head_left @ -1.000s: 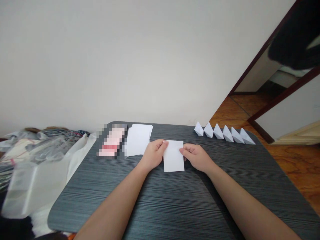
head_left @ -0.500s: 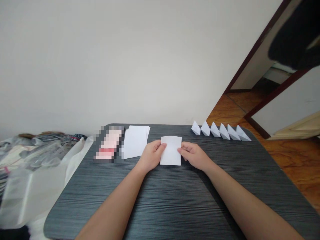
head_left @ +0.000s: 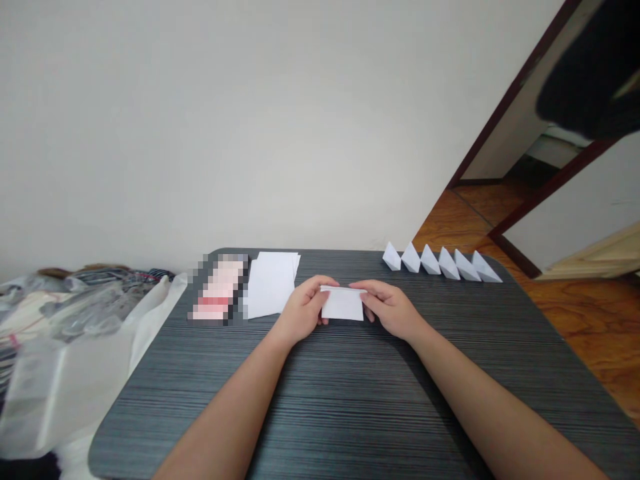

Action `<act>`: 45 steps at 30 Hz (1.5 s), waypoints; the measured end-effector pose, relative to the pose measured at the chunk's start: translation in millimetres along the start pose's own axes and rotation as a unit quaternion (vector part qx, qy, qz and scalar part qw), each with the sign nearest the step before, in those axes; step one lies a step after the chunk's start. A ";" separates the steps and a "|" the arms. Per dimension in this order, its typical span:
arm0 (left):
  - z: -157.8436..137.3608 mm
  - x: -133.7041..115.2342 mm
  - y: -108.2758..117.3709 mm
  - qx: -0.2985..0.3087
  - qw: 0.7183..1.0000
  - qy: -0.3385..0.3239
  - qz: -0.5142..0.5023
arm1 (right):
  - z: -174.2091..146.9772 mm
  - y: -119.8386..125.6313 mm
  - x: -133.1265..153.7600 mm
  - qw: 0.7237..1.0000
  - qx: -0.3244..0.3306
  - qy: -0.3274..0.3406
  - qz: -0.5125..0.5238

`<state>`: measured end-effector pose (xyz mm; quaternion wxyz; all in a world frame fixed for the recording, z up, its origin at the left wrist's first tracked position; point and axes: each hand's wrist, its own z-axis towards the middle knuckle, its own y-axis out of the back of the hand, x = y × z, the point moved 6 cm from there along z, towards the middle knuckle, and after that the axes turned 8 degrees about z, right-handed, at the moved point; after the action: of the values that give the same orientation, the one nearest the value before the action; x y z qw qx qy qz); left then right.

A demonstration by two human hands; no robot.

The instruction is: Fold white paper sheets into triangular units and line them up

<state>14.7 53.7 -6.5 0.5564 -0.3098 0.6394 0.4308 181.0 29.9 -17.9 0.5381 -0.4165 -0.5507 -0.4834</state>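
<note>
A small white sheet of paper is held between my two hands above the middle of the dark table. My left hand grips its left edge, thumb on the near face and fingers behind the top. On the other side my right hand pinches the right edge the same way. The paper's upper part bends over along the top, where the fingertips of both hands press. Its lower edge hangs straight between the hands.
White sheets lie left of my hands, beside a pixelated pink-and-black object. Several folded white paper shapes stand in a row at the table's back right. Plastic bags lie left of the table; a wall rises behind.
The paper's upper part has been bent over, so it looks about half as tall. The fingers of both hands have moved up to its top edge.
</note>
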 end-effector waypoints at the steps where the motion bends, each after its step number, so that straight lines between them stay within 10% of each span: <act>1: 0.0 0.0 0.4 0.000 1.000 0.000 -0.003 | -0.2 0.6 0.0 1.000 -0.002 0.000 -0.002; 11: -1.1 5.0 -1.6 0.043 0.994 0.009 -0.097 | -0.1 3.9 -4.0 1.000 -0.018 -0.005 -0.007; 45: -0.6 -1.1 2.0 -0.042 0.998 0.000 0.052 | 0.9 -7.0 -3.0 0.999 -0.003 -0.029 0.029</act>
<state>12.9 54.0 -5.0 0.5201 -0.2994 0.6359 0.4854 174.1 29.6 -21.5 0.5345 -0.4476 -0.5524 -0.4570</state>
